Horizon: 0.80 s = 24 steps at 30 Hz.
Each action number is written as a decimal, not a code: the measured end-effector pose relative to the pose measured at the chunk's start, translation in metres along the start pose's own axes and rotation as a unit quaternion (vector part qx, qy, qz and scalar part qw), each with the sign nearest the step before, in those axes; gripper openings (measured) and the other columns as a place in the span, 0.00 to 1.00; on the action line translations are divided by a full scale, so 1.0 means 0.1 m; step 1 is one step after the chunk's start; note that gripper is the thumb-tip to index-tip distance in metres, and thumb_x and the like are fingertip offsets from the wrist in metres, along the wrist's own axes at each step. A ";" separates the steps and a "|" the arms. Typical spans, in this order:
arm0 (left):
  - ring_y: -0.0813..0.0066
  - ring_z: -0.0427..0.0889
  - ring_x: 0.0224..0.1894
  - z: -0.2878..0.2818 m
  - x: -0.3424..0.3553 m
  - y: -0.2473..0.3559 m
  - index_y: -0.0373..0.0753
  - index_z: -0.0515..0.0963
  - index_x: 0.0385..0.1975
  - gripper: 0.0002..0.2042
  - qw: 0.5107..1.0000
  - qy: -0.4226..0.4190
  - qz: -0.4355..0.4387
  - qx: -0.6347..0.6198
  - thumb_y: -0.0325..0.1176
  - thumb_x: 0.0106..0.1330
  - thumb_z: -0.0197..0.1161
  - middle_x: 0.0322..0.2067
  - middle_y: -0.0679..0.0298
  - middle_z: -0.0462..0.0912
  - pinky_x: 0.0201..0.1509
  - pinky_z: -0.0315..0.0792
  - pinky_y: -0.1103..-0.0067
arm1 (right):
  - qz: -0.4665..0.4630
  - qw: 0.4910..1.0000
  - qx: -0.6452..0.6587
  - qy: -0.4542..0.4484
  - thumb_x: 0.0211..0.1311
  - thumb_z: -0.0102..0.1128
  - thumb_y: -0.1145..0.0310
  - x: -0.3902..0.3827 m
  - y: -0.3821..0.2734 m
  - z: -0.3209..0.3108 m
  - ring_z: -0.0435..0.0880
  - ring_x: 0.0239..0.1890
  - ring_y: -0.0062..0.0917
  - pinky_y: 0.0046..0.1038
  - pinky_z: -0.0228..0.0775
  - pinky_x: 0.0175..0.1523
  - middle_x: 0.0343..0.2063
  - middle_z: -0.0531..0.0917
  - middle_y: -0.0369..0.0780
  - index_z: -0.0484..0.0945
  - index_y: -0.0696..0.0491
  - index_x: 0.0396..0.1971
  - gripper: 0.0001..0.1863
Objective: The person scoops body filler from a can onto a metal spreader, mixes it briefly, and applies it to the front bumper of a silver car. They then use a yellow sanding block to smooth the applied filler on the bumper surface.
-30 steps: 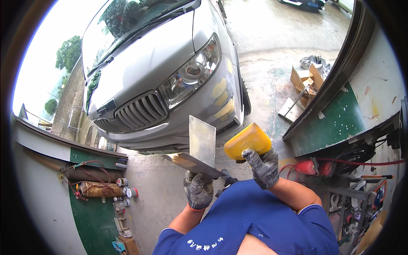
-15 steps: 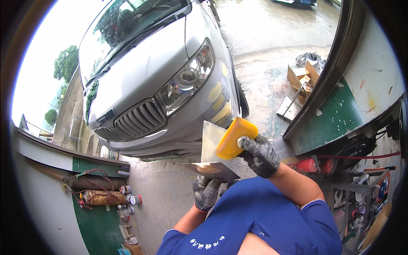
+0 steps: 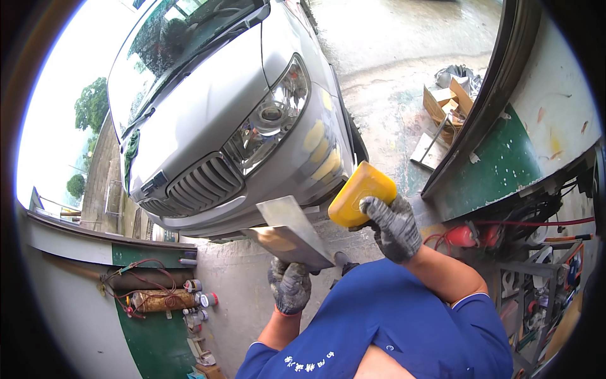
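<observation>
My left hand (image 3: 289,287), in a grey work glove, is closed on the lower edge of a dark grey flat putty plate (image 3: 306,249). A tan smear of putty (image 3: 275,239) lies on its left part. Behind it a paler flat plate (image 3: 284,211) sticks up; the overlap hides how it is held. My right hand (image 3: 394,230), gloved too, grips a yellow block with rounded corners (image 3: 363,194), thumb on its face. Ahead stands a silver car (image 3: 208,95); its front bumper (image 3: 287,164) carries cream filler patches (image 3: 320,148) below the headlight (image 3: 271,114).
Left, a green and white wall has a gas cylinder (image 3: 163,300) with red hoses and several small cans (image 3: 201,300). Right, a door frame (image 3: 486,101) rises past an opened cardboard box (image 3: 449,104). Red cylinders (image 3: 464,235) and a metal rack (image 3: 527,297) stand nearer me.
The plates in my left hand have moved left and slightly upward. The yellow block has shifted a little right, and no longer overlaps the pale plate.
</observation>
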State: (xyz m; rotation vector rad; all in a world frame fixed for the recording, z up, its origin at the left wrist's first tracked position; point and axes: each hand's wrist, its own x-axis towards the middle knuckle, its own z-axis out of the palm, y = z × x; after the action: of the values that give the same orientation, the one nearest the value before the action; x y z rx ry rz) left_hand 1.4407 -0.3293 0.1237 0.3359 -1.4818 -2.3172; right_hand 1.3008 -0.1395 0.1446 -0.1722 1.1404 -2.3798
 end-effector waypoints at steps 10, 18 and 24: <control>0.68 0.82 0.33 0.23 0.06 -0.04 0.34 0.67 0.55 0.26 0.998 0.014 -0.052 0.022 0.41 0.62 0.65 0.40 0.58 0.80 0.28 0.76 0.76 | -0.204 0.928 -0.301 -0.077 0.67 0.61 0.66 -0.33 0.24 0.05 0.82 0.50 0.35 0.33 0.73 0.55 0.48 0.82 0.48 0.70 0.61 0.59 0.24; 0.67 0.82 0.33 0.16 0.07 -0.06 0.33 0.67 0.56 0.26 0.997 -0.002 -0.071 0.009 0.41 0.64 0.65 0.41 0.57 0.80 0.29 0.75 0.76 | -0.303 0.862 -0.389 -0.117 0.64 0.61 0.71 -0.28 0.27 0.02 0.82 0.49 0.42 0.37 0.74 0.54 0.48 0.82 0.49 0.75 0.61 0.54 0.19; 0.67 0.82 0.32 0.09 0.10 -0.08 0.32 0.66 0.57 0.27 0.998 -0.019 -0.064 0.021 0.42 0.64 0.65 0.41 0.56 0.80 0.28 0.75 0.77 | -0.323 0.850 -0.387 -0.154 0.62 0.61 0.75 -0.24 0.32 -0.04 0.81 0.51 0.43 0.38 0.74 0.55 0.49 0.81 0.49 0.75 0.60 0.54 0.20</control>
State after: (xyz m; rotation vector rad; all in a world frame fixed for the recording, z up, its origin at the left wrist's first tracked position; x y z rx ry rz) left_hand 1.4272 -0.3232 0.1201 0.4120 -1.5727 -2.4056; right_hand 1.3325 -0.1421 0.1204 -1.3426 2.0349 -2.0847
